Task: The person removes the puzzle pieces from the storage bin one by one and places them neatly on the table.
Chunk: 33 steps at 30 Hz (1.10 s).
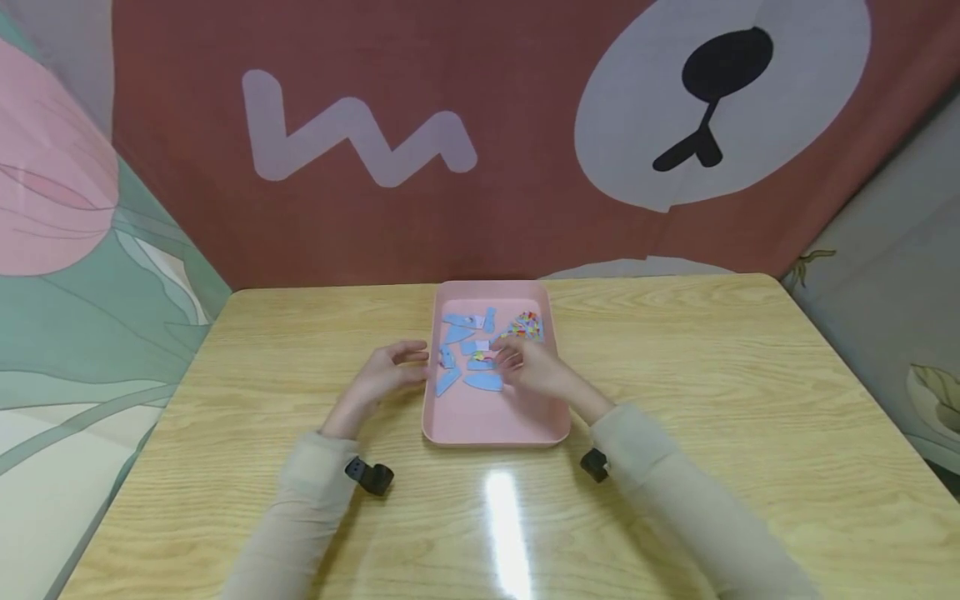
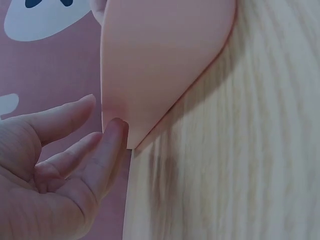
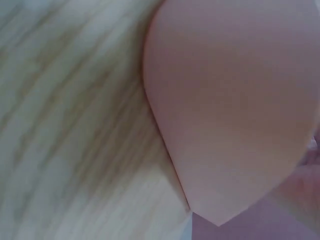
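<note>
A pink tray (image 1: 495, 421) holds several flat light-blue pieces (image 1: 483, 382), some with pale or colourful printed patches. My left hand (image 1: 381, 379) is at the tray's left side. In the left wrist view, the fingers (image 2: 102, 160) are loosely bent, with fingertips at the tray's outer wall (image 2: 155, 65). Over the tray's right half, my right hand (image 1: 534, 367) reaches in with bent fingers beside a piece with a yellow and red print (image 1: 481, 357). Whether it pinches a piece cannot be made out. The tray wall (image 3: 230, 100) mostly hides this hand in the right wrist view.
A cluster of small multicoloured bits (image 1: 527, 323) lies at the tray's back right. The tray stands on a light wooden table (image 1: 675, 350). A reddish-brown printed cloth (image 1: 517, 208) hangs behind the table's back edge. Dark wrist cameras (image 1: 370, 477) sit on both sleeves.
</note>
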Motion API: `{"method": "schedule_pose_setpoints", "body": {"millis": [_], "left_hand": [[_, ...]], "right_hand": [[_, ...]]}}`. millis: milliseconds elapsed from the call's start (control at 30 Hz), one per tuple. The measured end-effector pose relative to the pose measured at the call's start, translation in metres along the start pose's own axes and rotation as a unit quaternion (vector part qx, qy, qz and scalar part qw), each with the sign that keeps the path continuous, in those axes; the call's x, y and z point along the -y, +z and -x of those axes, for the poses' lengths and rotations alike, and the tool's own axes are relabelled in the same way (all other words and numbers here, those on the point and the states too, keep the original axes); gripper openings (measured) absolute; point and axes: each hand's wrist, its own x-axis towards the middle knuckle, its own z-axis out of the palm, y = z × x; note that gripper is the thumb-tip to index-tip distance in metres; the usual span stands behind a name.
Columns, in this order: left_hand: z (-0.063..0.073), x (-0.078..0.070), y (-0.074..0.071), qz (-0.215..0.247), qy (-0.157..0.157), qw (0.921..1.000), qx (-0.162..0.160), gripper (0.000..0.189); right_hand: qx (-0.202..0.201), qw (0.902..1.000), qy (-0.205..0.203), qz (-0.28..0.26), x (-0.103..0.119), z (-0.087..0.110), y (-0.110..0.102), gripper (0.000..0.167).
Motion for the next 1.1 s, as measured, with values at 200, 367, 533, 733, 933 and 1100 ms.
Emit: {"method": "schedule_pose_setpoints", "body": {"millis": [200,367,533,733,933,1100], "left_hand": [[0.0,0.002,0.002,0.008,0.002,0.9999,0.012,0.055],[-0.001,0.002,0.003,0.01,0.004,0.9999,0.009,0.054],[-0.002,0.002,0.005,0.017,-0.009,0.9998,0.001,0.053],[-0.002,0.001,0.005,0.02,-0.013,0.9997,-0.002,0.052],[-0.001,0.0,0.006,0.022,-0.016,0.9996,0.0,0.053],[-0.001,0.0,0.006,0.029,-0.015,0.9995,0.0,0.053]], "right_hand": [[-0.005,0.9992,0.019,0.034,-0.002,-0.004,0.008,0.044],[-0.012,0.9983,0.028,0.051,-0.006,-0.007,0.014,0.045],[-0.011,0.9969,0.033,0.07,-0.008,-0.007,0.018,0.043],[-0.021,0.9945,0.018,0.101,-0.01,-0.008,0.019,0.039],[-0.032,0.9927,0.022,0.114,-0.009,-0.008,0.019,0.04],[-0.033,0.9924,0.017,0.118,-0.008,-0.007,0.017,0.041]]}}
